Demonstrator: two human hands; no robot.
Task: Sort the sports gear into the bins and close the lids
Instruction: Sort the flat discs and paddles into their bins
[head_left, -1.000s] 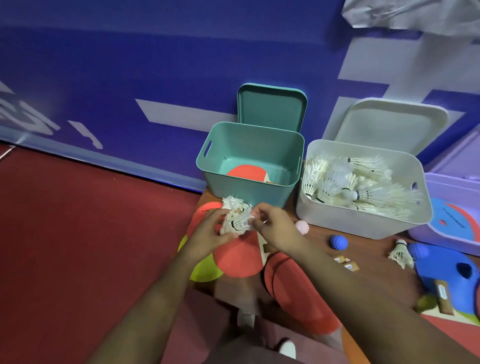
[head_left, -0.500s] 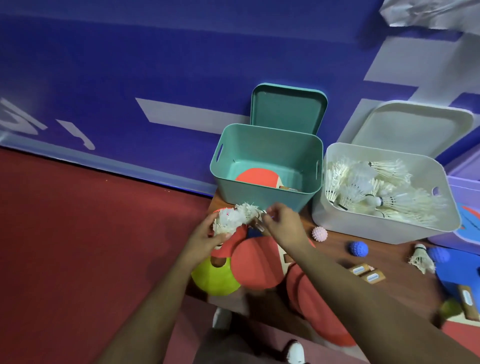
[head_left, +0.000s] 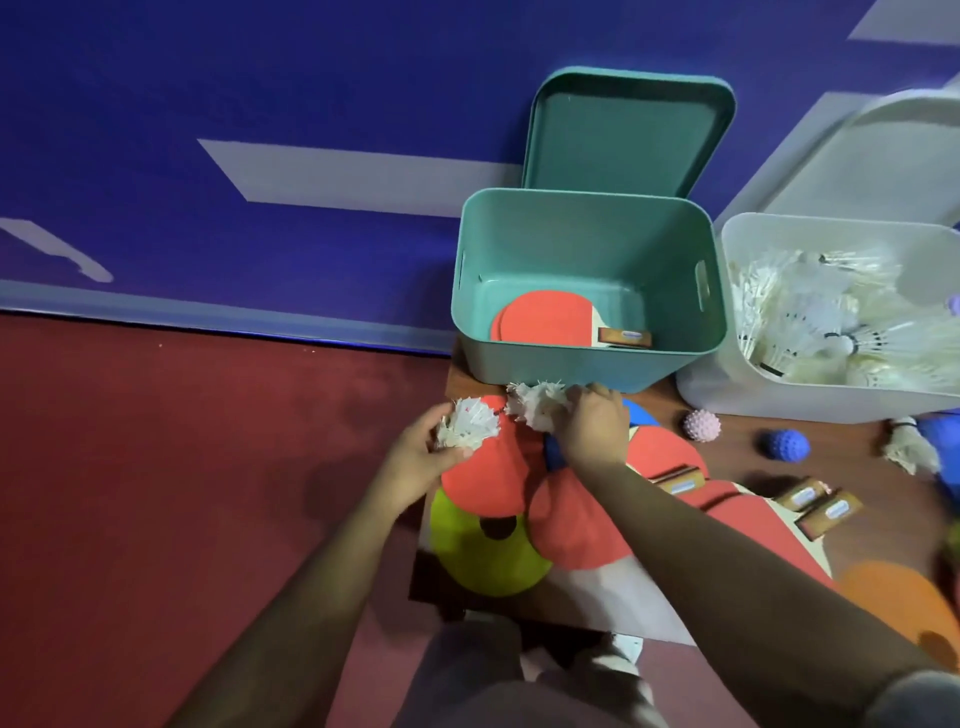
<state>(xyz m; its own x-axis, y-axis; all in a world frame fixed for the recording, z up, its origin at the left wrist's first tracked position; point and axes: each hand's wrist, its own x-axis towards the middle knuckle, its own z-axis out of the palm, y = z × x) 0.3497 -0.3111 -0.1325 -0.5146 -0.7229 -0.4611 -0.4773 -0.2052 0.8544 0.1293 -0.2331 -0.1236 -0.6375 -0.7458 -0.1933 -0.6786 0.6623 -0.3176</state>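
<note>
Shuttlecocks, two bunches, sit at frame centre just in front of the teal bin. Left hand has its fingers curled round one white feather shuttlecock, feathers pointing up. Right hand grips the second shuttlecock, right by the bin's front wall. The two shuttlecocks are close but apart. Both hands are over the red paddles piled on the wooden table.

The teal bin is open, with the teal lid standing upright behind it against the blue wall. One red paddle in bin lies flat on the bottom, handle to the right.

At the right edge is the white bin, open and holding many shuttlecocks. The white lid is propped behind it, blurred.

On the table right of the hands are a pink spiky ball, a blue spiky ball and, further right, a loose shuttlecock on its side. A yellow disc lies lower centre, partly under the paddles, and an orange disc lower right. Red floor fills the left.
</note>
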